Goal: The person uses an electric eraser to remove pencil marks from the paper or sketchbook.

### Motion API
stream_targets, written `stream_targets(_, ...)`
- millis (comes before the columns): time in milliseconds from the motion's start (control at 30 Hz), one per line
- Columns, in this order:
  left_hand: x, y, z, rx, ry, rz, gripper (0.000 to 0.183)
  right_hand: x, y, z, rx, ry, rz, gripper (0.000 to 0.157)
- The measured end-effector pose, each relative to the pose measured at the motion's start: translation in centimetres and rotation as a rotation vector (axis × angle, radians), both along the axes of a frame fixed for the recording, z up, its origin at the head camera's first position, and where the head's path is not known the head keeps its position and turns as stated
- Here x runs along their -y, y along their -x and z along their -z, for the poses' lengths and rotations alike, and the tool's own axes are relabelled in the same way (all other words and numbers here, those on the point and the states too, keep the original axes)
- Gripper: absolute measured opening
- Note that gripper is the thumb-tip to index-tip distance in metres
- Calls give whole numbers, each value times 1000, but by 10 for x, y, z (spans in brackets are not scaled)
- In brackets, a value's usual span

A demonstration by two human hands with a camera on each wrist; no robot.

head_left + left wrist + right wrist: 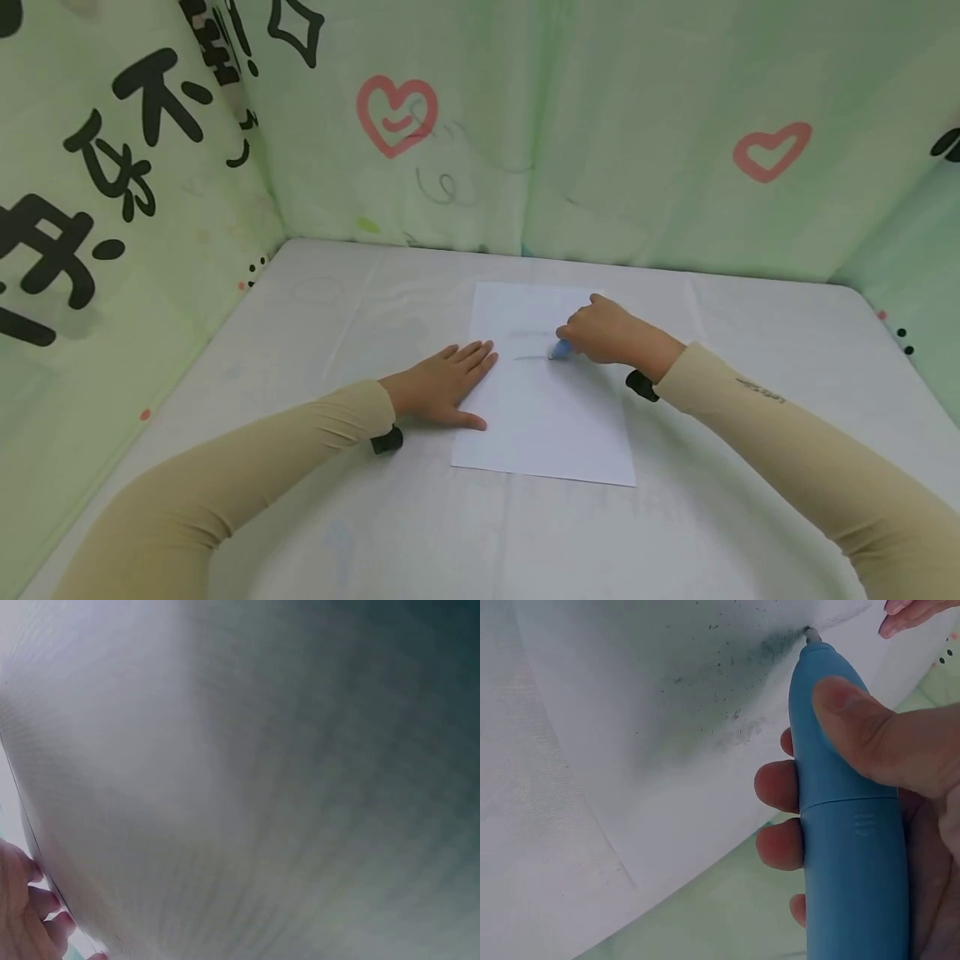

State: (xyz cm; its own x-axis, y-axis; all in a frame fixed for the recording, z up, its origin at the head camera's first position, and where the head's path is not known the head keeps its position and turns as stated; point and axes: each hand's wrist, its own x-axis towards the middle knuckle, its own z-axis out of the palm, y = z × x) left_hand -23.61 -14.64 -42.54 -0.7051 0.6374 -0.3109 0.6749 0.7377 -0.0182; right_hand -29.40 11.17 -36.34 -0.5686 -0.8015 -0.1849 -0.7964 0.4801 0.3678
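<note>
A sheet of white paper (pixel 543 433) lies on the table, with faint grey pencil marks (pixel 528 358) on its upper half. My right hand (pixel 617 332) grips a blue electric eraser (pixel 855 862), thumb along its front and fingers wrapped behind. The narrow tip sits at a grey smudge on the paper; dark crumbs (pixel 705 697) are scattered beside it in the right wrist view. With fingers spread, my left hand (pixel 438 387) rests flat over the sheet's left edge. Only some of its fingers (pixel 43 901) show in the left wrist view.
The white-covered table (pixel 337 517) stretches around the paper. Pale green fabric walls (pixel 637 108) with printed hearts and black lettering enclose its back and sides. A black wrist device (pixel 387 440) shows under the left cuff, another (pixel 642 386) under the right.
</note>
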Motion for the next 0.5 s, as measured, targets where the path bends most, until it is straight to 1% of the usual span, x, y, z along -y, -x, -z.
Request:
stream_targets(400, 0, -4, -5, 17, -11, -8, 100, 1, 1, 3, 0, 12, 10, 14)
stream_targets(500, 0, -3, -5, 12, -13, 0, 100, 1, 2, 3, 8, 11, 15, 14)
